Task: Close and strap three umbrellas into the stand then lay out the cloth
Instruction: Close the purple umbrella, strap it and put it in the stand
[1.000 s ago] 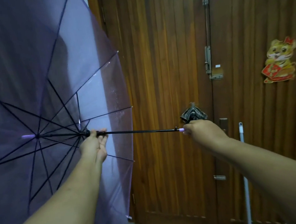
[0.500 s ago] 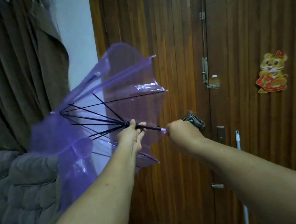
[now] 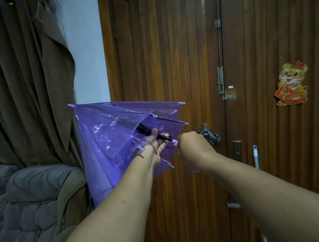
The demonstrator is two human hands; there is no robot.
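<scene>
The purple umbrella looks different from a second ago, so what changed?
The purple umbrella went from fully open to nearly folded: the left hand slid the runner along the black shaft toward the right hand, and the canopy collapsed inward. The curtain and sofa it hid now show. Both hands kept their grip; the wooden door and tiger sticker are unchanged.

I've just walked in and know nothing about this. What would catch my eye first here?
The see-through purple umbrella, half folded in mid-frame, held by both hands: the left hand on the black shaft inside the canopy, the right hand gripping the handle end. Behind them stands a dark wooden door, with a bright cartoon tiger sticker on its right side. Brown curtains hang at left.
</scene>
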